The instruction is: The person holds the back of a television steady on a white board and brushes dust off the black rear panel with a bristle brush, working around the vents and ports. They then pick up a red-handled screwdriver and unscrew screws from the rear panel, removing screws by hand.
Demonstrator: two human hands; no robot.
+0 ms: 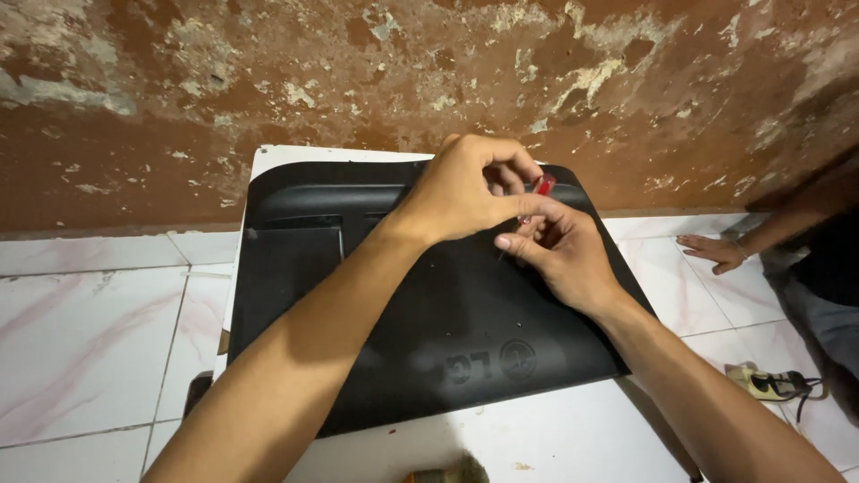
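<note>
Over the black monitor back [465,304], both hands [510,215] pinching a red-handled screwdriver [543,185], its tip hidden behind fingers.

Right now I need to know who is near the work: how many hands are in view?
3. The left hand and right hand meet over the black monitor back, on a red-handled screwdriver. Another person's hand rests on the floor tiles, far right.

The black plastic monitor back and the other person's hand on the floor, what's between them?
In the head view, only bare white marble-look floor tile lies between the black plastic monitor back and the other person's hand.
</note>
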